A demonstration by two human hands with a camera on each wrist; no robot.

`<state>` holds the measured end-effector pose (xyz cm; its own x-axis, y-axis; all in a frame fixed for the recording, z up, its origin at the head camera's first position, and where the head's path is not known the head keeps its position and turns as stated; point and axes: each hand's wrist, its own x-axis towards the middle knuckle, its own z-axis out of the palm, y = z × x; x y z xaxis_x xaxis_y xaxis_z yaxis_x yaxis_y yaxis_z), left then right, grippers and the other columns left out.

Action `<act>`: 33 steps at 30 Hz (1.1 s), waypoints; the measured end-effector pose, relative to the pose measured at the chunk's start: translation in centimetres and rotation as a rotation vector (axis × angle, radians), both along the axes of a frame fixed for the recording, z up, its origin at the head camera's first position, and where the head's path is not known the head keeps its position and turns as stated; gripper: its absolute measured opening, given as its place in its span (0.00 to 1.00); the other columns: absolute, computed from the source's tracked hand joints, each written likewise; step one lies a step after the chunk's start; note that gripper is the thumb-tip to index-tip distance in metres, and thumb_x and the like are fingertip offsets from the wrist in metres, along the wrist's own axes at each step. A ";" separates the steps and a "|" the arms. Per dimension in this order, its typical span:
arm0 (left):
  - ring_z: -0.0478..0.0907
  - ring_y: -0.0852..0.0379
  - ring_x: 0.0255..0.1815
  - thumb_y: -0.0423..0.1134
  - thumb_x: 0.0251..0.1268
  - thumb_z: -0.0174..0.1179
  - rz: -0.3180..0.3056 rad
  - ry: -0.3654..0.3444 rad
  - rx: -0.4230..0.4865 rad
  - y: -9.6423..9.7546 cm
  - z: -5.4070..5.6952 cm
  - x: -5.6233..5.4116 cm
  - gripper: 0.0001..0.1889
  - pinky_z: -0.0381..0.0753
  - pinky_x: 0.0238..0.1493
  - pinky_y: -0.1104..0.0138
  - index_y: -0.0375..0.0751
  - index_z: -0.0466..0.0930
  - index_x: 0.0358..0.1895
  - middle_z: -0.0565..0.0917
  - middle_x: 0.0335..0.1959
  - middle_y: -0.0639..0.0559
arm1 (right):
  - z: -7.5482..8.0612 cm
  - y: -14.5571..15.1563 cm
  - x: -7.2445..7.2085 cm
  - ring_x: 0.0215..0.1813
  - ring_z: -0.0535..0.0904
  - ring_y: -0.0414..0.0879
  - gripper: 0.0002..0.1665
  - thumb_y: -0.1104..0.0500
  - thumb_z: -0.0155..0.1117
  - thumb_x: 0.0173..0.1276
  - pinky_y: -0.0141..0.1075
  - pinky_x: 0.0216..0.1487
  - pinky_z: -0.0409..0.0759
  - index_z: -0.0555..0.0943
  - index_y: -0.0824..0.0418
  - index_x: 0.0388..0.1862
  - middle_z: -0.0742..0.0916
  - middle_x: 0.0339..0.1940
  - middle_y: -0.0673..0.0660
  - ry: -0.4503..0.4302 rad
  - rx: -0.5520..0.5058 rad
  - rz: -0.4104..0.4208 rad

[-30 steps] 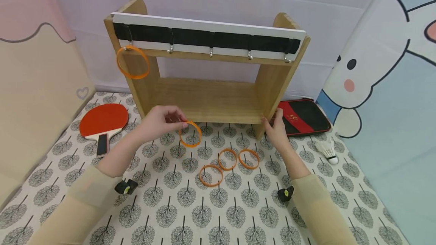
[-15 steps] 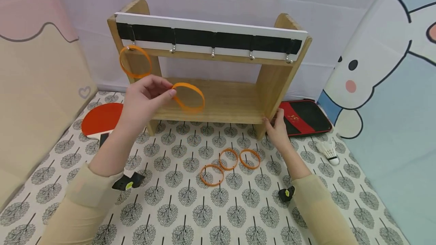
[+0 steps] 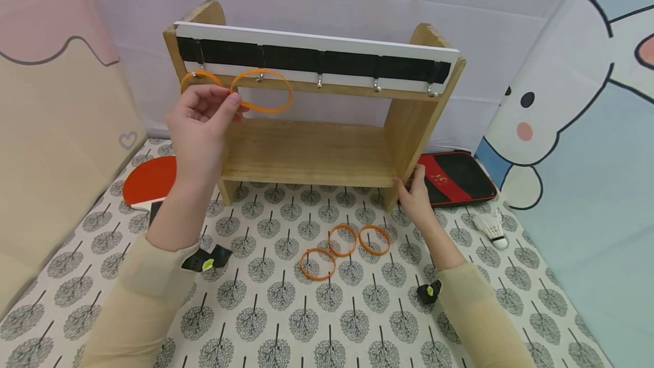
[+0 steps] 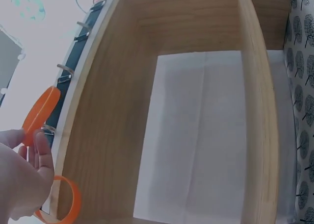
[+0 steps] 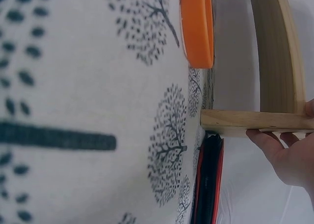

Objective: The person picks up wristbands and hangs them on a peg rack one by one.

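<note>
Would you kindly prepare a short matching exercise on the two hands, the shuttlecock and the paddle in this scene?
Column one:
1. left hand
2. right hand
3. shuttlecock
4. paddle

Column two:
A. white, lying on the patterned cloth
B. holding the wooden rack near its lower right end
C. red, partly hidden by the left forearm
D. pinching an orange ring

Right pairs: 1-D, 2-B, 3-A, 4-C.

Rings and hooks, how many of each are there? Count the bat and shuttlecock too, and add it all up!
Rings: 5 (1 in the left hand, 1 hanging, 3 on the table)
Hooks: 5
Bat: 1
Shuttlecock: 1
Total: 12
</note>
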<state>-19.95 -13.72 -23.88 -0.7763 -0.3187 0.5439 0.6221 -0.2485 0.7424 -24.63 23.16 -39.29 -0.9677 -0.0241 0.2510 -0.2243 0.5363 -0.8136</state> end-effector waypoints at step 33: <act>0.80 0.59 0.35 0.33 0.55 0.67 0.097 -0.148 -0.422 -0.8 -4.6 1.6 0.12 0.80 0.39 0.76 0.35 0.79 0.42 0.83 0.35 0.55 | 0.2 -0.3 0.0 0.55 0.72 0.60 0.25 0.58 0.48 0.74 0.54 0.52 0.76 0.53 0.64 0.62 0.71 0.55 0.68 0.000 -0.014 -0.009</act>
<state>-18.36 -14.48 -28.50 -0.8331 -0.1684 0.5269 0.5068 0.1491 0.8490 -24.61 22.84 -39.14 -0.9679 -0.0123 0.2510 -0.2196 0.5272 -0.8209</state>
